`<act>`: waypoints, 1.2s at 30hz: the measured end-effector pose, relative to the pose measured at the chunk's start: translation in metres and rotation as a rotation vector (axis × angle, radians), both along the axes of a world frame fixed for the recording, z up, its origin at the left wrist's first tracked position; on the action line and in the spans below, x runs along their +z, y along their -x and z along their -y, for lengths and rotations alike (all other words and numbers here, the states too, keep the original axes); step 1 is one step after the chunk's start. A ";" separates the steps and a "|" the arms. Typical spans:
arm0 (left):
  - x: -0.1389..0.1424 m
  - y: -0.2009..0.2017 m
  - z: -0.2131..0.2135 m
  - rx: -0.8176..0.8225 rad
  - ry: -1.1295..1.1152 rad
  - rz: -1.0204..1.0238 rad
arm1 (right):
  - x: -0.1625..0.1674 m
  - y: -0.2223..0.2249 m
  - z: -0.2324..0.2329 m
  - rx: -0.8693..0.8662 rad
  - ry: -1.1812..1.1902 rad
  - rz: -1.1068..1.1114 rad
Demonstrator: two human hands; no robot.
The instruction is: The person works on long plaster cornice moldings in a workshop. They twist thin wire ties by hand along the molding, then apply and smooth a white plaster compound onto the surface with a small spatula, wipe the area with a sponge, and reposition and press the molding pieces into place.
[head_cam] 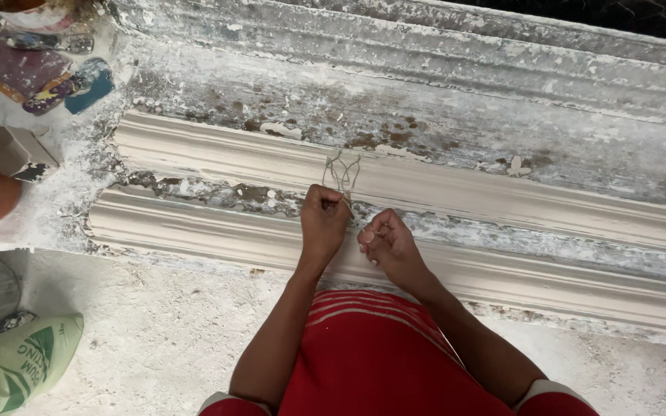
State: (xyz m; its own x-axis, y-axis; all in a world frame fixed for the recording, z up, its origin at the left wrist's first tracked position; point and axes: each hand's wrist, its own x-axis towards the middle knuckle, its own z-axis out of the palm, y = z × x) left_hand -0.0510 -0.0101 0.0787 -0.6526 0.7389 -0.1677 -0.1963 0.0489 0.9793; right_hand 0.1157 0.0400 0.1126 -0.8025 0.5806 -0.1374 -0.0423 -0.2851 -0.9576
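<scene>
I am clenching my left hand (324, 223) into a fist around a bundle of pale fibre strands (341, 174), and the loose loops are sticking up out of the top of my fist, pointing away from me toward the far side of the bench. The long axis of the bundle is running roughly straight up the picture, crossing the mouldings at a right angle. It is hanging just above the farther moulding, and I cannot tell whether the loops are touching it.

My right hand (388, 245) is sitting just beside the left, fingers curled in and pinching the tail end of the same strands between thumb and fingertips; the strand itself is too thin there to see clearly.

Under my hands two long plaster cornice mouldings are lying side by side, both running left to right and tilting slightly down to the right: the nearer moulding (194, 231) and the farther moulding (217, 154). Between them a rough, flaking strip of the work surface (217, 192) is showing.

One green and white sack (21, 362) is lying on the floor at my lower left. One small grey block (15, 152) is resting off to the left, and I am counting one heap of coloured scraps (44, 69) in the upper left corner.
</scene>
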 end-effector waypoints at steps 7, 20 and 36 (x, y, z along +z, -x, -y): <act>-0.045 -0.001 0.001 -0.033 0.068 -0.146 | -0.019 -0.010 -0.012 0.036 -0.173 0.311; 0.046 0.010 0.037 -0.761 -0.069 0.240 | -0.049 -0.032 -0.045 -0.122 0.305 -0.020; -0.026 0.001 0.012 0.109 0.095 -0.305 | -0.058 0.000 0.010 0.044 -0.041 0.065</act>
